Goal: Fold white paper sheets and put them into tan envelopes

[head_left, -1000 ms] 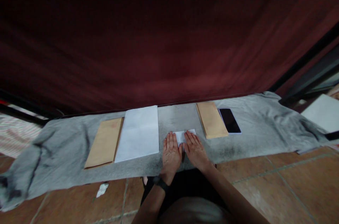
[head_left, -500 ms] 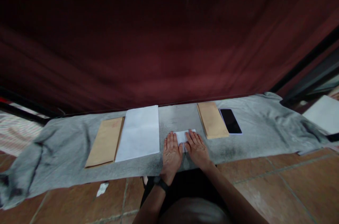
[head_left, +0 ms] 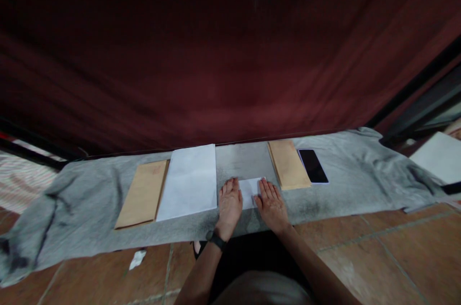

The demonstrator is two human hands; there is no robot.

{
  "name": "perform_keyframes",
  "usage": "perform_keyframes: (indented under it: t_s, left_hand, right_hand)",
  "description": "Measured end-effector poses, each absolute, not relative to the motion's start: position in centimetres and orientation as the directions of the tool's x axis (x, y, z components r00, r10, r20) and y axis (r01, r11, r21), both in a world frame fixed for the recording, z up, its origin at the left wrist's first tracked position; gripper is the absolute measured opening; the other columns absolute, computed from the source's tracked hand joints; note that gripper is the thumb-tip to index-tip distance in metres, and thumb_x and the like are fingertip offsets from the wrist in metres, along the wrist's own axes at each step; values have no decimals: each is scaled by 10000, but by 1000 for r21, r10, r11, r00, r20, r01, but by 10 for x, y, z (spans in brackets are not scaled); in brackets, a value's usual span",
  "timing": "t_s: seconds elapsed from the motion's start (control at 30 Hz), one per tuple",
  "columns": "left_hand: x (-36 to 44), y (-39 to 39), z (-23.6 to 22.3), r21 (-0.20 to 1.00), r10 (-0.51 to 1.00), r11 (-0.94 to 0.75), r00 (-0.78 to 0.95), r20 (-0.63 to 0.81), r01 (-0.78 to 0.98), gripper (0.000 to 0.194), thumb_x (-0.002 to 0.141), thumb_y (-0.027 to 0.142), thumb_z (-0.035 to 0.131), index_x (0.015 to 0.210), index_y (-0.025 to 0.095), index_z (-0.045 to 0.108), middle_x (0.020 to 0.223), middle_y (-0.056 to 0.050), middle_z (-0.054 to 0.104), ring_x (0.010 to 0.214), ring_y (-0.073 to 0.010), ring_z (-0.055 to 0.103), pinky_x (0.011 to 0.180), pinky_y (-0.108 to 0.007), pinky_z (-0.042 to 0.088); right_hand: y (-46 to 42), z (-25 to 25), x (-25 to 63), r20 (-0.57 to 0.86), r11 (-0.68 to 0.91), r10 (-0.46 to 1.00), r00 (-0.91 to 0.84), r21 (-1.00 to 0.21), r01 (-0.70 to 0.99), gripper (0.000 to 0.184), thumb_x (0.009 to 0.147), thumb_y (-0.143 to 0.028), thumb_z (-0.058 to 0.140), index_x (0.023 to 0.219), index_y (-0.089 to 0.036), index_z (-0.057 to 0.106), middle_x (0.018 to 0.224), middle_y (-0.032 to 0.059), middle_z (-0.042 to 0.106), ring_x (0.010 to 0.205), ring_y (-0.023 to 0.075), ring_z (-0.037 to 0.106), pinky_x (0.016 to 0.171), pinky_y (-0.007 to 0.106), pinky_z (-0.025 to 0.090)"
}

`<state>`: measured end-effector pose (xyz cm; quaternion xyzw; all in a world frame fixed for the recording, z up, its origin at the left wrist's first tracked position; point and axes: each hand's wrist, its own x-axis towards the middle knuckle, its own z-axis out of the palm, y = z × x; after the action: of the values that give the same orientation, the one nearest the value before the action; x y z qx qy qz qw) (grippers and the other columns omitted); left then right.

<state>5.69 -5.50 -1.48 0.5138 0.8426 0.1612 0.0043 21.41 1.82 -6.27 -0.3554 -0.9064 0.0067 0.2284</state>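
Observation:
A small folded sheet of white paper [head_left: 249,193] lies flat on the grey cloth [head_left: 237,158] in front of me. My left hand [head_left: 229,203], with a dark watch [head_left: 216,240] on the wrist, rests flat over the paper's left edge. Over its right edge my right hand [head_left: 272,203] lies flat, fingers extended. Both hands are open, palms down, and cover the paper's two sides; its middle shows between them.
Left of my hands lie a stack of white paper [head_left: 189,182] and brown envelopes [head_left: 143,193]. More brown envelopes [head_left: 289,164] and a phone [head_left: 313,166] lie to the right. A dark red cloth [head_left: 230,79] rises behind. A crumpled white scrap [head_left: 137,259] is on the tiled floor.
My hands have slid apart on the small paper, the left one leftwards and the right one slightly to the right. More of the paper's middle shows now.

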Motion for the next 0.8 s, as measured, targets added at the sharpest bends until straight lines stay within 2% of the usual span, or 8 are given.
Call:
perform_keyframes:
  t_s: [0.2, 0.3, 0.37, 0.47, 0.53, 0.63, 0.7, 0.8]
  left_hand:
    - [41, -41, -10, 415, 861, 384, -482, 161, 825, 348, 838, 86, 579, 1169, 134, 674, 1158, -144, 639, 1104, -284, 582, 982, -421, 471]
    - [35, -38, -10, 453, 854, 370, -489, 179, 811, 255, 791, 17, 578, 954, 163, 708, 990, -98, 659, 991, -256, 610, 920, -388, 496]
    - [35, -37, -5, 477, 849, 356, -491, 194, 804, 231, 808, 9, 553, 871, 185, 689, 906, -66, 658, 921, -233, 620, 873, -363, 505]
    - [41, -39, 12, 542, 812, 295, -505, 293, 787, 185, 899, 88, 525, 927, 206, 664, 908, -49, 664, 902, -219, 620, 838, -350, 503]
    - [45, -42, 26, 588, 757, 184, -495, 426, 788, 144, 955, 169, 513, 959, 218, 648, 932, -46, 673, 921, -219, 615, 844, -357, 491]
    - [51, -49, 37, 576, 719, 5, -403, 566, 818, 154, 994, 223, 490, 989, 229, 644, 1006, -40, 694, 992, -212, 616, 905, -378, 467]
    - [53, -56, 33, 562, 738, -63, -340, 582, 825, 179, 1003, 220, 473, 1011, 233, 651, 1062, -41, 705, 1056, -211, 615, 949, -394, 458]
    - [54, -70, 16, 571, 809, -57, -297, 507, 819, 221, 1001, 200, 452, 1037, 239, 667, 1104, -44, 717, 1143, -214, 601, 994, -407, 461]
  right_hand:
    - [19, -62, 215, 399, 749, 653, -643, -218, 626, 557, 1019, -336, 420, 1514, -82, 384, 1523, 170, 464, 1401, 300, 441, 1149, 484, 360]
    - [20, -61, 217, 405, 754, 653, -640, -273, 597, 559, 1014, -325, 429, 1526, -109, 370, 1523, 162, 468, 1407, 296, 435, 1156, 498, 362]
    - [23, -60, 218, 424, 758, 651, -630, -332, 561, 570, 1016, -296, 411, 1555, -140, 311, 1538, 150, 451, 1413, 281, 428, 1150, 501, 379]
    - [26, -53, 221, 458, 749, 661, -594, -437, 498, 606, 1016, -256, 375, 1593, -192, 200, 1578, 125, 393, 1439, 263, 392, 1131, 502, 418]
    - [28, -44, 223, 481, 733, 678, -556, -497, 464, 630, 1013, -255, 372, 1602, -223, 152, 1597, 109, 358, 1460, 259, 354, 1133, 510, 422]
    - [28, -32, 224, 513, 707, 706, -488, -559, 434, 654, 1007, -256, 383, 1605, -247, 118, 1617, 97, 315, 1482, 259, 310, 1152, 521, 401]
    - [27, -27, 225, 530, 699, 715, -456, -570, 432, 656, 1004, -253, 385, 1604, -252, 121, 1628, 98, 284, 1486, 268, 299, 1153, 532, 396]
    - [24, -28, 229, 531, 709, 705, -469, -548, 444, 626, 1001, -238, 364, 1597, -254, 174, 1617, 104, 308, 1470, 283, 329, 1144, 547, 398]
